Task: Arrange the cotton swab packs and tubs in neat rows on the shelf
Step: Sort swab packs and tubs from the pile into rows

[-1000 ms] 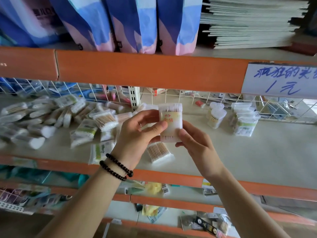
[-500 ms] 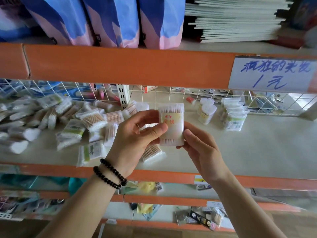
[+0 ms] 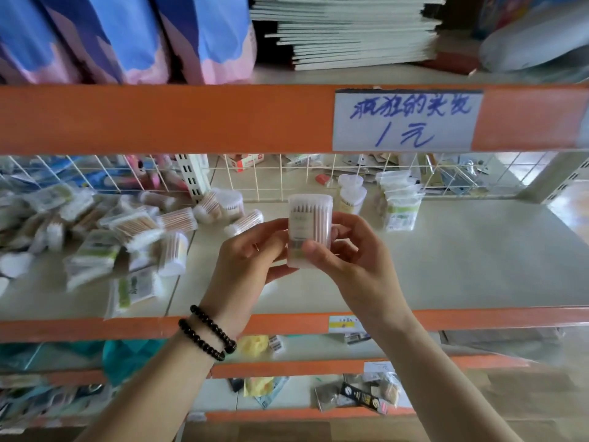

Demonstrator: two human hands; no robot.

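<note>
Clear swab tub [image 3: 309, 229] upright in two-handed grip, left hand [image 3: 247, 255] and right hand [image 3: 349, 250] curled round.

The loose swab packs [image 3: 38, 224] at far left are blurred and cut by the frame edge.

tub [image 3: 309, 229] turned (barcode side forward), right hand [image 3: 345, 253] wrapping

left hand [image 3: 251, 250], right hand [image 3: 347, 250], both raised, gripping
</note>
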